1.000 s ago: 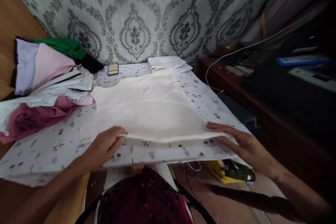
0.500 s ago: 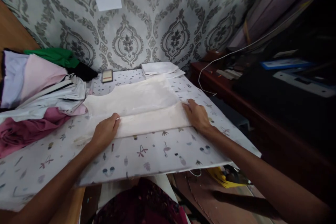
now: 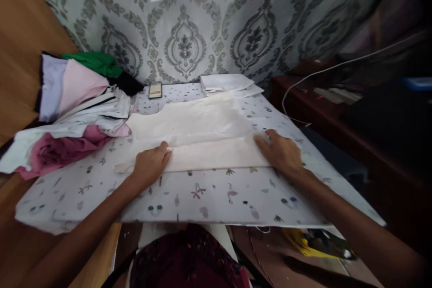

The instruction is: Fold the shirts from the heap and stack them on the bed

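Note:
A cream-white cloth garment (image 3: 199, 119) lies spread on a table covered with a white printed cloth (image 3: 202, 198). Along its near side runs a folded-over strip (image 3: 216, 155). My left hand (image 3: 151, 162) is closed at the left part of this strip, pinching the fold's upper edge between thumb and fingers. At the strip's right end rests my right hand (image 3: 281, 148), its thumb and fingers slightly apart and a little blurred. The garment's curved cut-out, like a neckline or armhole, shows at its upper left.
A heap of clothes (image 3: 87, 103) in pink, white, green and maroon sits at the left. Folded white cloth (image 3: 227, 83) and a small framed card (image 3: 155, 91) lie by the wall. A white cable (image 3: 324, 70) hangs over the dark red furniture (image 3: 286, 87) at right.
The view has turned left, so everything sits further right. My right hand has loosened from its pinch on the fold's right end; my left hand keeps its grip.

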Demonstrator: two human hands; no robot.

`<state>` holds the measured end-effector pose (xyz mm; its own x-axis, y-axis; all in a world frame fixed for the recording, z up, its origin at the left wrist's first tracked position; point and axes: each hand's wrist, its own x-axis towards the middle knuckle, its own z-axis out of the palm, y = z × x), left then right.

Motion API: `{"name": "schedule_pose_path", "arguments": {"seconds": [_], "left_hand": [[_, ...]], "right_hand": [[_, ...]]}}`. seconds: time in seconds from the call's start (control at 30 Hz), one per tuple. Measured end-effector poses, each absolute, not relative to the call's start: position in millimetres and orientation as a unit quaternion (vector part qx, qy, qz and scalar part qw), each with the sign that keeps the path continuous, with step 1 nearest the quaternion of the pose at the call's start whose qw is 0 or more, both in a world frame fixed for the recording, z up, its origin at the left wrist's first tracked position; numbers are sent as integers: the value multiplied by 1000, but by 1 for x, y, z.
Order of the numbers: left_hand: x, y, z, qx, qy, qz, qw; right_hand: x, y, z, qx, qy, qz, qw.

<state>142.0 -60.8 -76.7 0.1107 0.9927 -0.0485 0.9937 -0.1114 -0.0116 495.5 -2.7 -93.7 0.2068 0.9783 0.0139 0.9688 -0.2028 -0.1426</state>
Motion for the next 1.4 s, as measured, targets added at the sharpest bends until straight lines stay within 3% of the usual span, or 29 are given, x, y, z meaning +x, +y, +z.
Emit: {"name": "schedule_pose_path", "arguments": {"seconds": [0.4, 0.53, 0.63, 0.73, 0.9, 1.07, 1.23, 1.4], "left_hand": [[42, -77, -78, 648, 759, -54, -28], [52, -82, -74, 648, 754, -82, -71], [68, -76, -73, 706, 695, -23, -134], [78, -63, -84, 795, 598, 59, -81], [65, -54, -119, 823, 568, 30, 9], [46, -55, -130, 821, 568, 48, 19], [55, 20, -97, 807, 575, 111, 80], [84, 140, -79, 773, 610, 127, 121]], "right_hand": [[490, -6, -96, -785, -618, 7, 44], [494, -7, -101, -735, -663, -55, 132], [487, -6, -105, -615, -757, -95, 198], [475, -1, -113, -516, -839, -58, 164], [474, 4, -134, -508, -858, 6, 78], [484, 10, -137, -516, -848, 24, 114], [477, 93, -105, -488, -860, 3, 152], [449, 210, -85, -537, -840, -53, 46]]}}
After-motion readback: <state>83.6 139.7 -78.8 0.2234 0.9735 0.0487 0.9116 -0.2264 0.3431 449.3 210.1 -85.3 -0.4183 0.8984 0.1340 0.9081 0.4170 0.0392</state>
